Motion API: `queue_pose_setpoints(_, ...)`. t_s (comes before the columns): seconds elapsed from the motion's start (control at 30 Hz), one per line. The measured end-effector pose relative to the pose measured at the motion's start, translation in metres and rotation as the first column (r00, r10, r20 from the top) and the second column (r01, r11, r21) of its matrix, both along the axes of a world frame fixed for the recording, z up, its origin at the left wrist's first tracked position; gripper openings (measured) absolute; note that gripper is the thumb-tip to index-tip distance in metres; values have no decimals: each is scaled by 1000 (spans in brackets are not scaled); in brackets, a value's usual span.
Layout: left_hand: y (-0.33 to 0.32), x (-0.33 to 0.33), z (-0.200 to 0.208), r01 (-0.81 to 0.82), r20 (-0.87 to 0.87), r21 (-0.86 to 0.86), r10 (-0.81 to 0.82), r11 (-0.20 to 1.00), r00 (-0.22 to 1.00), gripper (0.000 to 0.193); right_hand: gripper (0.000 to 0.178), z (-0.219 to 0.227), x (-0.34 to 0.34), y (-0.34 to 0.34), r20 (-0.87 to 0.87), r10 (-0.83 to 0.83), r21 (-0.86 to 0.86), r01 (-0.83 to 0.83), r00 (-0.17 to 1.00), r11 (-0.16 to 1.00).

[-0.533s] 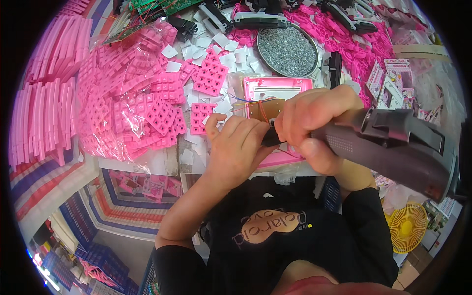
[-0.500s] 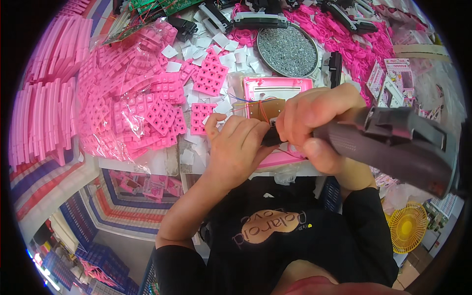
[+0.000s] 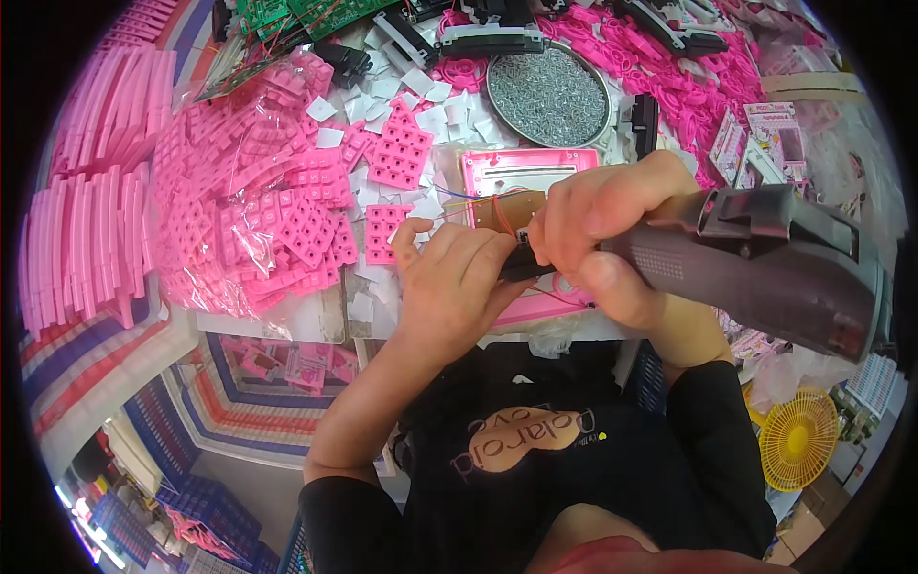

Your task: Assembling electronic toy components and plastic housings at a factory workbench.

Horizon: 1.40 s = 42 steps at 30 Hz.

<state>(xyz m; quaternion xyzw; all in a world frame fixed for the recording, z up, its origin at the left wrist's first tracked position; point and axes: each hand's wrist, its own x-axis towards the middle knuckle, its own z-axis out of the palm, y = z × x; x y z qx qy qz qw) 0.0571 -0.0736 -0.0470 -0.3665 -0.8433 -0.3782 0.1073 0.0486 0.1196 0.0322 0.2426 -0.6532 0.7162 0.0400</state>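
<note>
My right hand (image 3: 612,225) is wrapped round the front end of a dark electric screwdriver (image 3: 765,273), whose body slants up toward the right edge of the view. The screwdriver's tip is hidden behind my fingers. Close beside it, my left hand (image 3: 454,277) grips a black plastic part (image 3: 524,265) between thumb and fingers. That part lies in a pink plastic housing (image 3: 531,159), next to a brown circuit board (image 3: 521,212) with red, blue and yellow wires. Both hands cover much of the housing.
Behind the housing stands a round metal tray (image 3: 492,105) full of small screws. Pink keypads (image 3: 400,148) and bagged pink parts (image 3: 258,206) lie left, beside stacked pink panels (image 3: 91,244). Black parts (image 3: 492,40) and pink pieces (image 3: 660,86) fill the back. A yellow fan (image 3: 797,440) is lower right.
The view has shifted slightly, so the bench items sit a little further left. Both hands keep their hold, and the screwdriver's body is slightly changed in angle.
</note>
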Motion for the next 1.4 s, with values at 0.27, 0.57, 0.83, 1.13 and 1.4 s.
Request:
queue_pose_setpoints(0.27,7,-8,9,1,77,55,-6,998,997,51,62,1,-7,19,-4,36,66,-36,999,997)
queue_pose_setpoints(0.57,12,-18,-3,-120,317,228,43,966,948,77,48,-25,19,64,-144,-62,805,153,988,573)
queue_pose_setpoints(0.83,23,-8,-1,-90,76,-30,92,996,993,72,32,-8,-68,91,809,-96,468,-537,580,702)
queue_pose_setpoints(1.13,28,-9,8,-148,-1,-180,150,972,989,63,44,-34,-35,81,-163,27,882,134,986,452)
queue_pose_setpoints(1.4,39,-48,31,-50,178,-171,80,984,981,33,37,-28,-5,74,-304,-125,853,328,944,406)
